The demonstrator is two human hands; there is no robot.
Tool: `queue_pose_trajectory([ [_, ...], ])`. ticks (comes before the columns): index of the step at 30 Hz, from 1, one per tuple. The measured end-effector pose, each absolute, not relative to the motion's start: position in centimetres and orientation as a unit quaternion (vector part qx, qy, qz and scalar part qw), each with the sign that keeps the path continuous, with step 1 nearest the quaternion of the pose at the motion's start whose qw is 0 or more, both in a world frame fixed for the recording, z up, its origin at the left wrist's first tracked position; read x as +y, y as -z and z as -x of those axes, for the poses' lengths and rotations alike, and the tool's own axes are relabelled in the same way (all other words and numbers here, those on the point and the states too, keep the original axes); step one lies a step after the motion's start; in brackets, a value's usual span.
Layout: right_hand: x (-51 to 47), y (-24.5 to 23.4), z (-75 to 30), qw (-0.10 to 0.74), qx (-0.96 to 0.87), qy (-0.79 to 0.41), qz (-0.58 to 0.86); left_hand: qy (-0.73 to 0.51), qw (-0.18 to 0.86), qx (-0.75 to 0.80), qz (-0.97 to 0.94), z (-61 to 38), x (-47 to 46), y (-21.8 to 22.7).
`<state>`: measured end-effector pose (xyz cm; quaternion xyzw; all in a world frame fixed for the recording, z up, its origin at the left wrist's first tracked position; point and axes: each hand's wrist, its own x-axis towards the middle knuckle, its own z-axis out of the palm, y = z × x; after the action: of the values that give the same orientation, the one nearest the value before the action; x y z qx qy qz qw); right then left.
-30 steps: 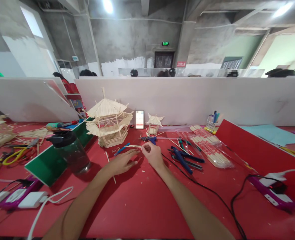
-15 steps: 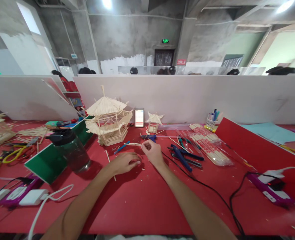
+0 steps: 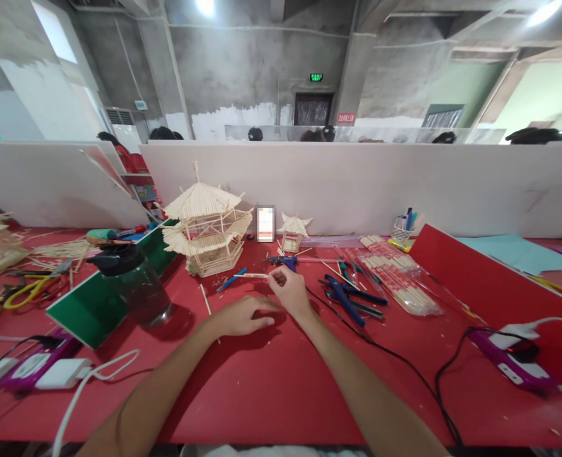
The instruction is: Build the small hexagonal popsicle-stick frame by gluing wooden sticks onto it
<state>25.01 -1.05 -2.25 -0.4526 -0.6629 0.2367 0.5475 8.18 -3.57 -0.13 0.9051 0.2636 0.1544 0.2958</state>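
Note:
My right hand [image 3: 288, 289] pinches a thin wooden stick [image 3: 250, 275], which points left just above the table; it may be more than one piece. Lower and to the left, my left hand [image 3: 250, 315] hovers with its fingers stretched to the right and thumb apart, holding nothing. A blue pen-like tool [image 3: 232, 280] lies beyond the stick's left end. A large stick-built pavilion [image 3: 207, 228] stands behind on the left, and a small stick pavilion [image 3: 294, 231] farther back. Behind my right hand lies a blue glue gun [image 3: 285, 261]. A loose stick [image 3: 205, 298] lies beside my left wrist.
Blue-handled pliers [image 3: 345, 301] and bagged wooden sticks [image 3: 402, 279] lie to the right. A dark water bottle [image 3: 136, 285] stands left against a green board [image 3: 88, 311]. A phone [image 3: 265, 224] leans on the white partition [image 3: 357, 184]. Power strips [image 3: 516, 365] and cables flank the table.
My left hand has moved slightly right and its fingers have straightened toward the right wrist. My right hand still pinches the stick and has barely shifted.

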Motion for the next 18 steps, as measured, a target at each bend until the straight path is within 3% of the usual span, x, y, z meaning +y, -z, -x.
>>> queue_pose_trajectory([
  [5,-0.7,2.7,-25.0,0.533,-0.668,-0.255,0.453,-0.081,0.439,0.212,-0.869,-6.7,-4.0,-1.4],
  [11,-0.9,2.8,-24.9,0.511,-0.683,-0.245,0.46,-0.06,0.349,0.32,-0.879,-3.6,-2.6,-2.6],
  [18,-0.7,3.3,-24.9,0.511,-0.687,-0.247,0.454,-0.107,0.361,0.369,-0.85,0.0,-1.8,-4.1],
])
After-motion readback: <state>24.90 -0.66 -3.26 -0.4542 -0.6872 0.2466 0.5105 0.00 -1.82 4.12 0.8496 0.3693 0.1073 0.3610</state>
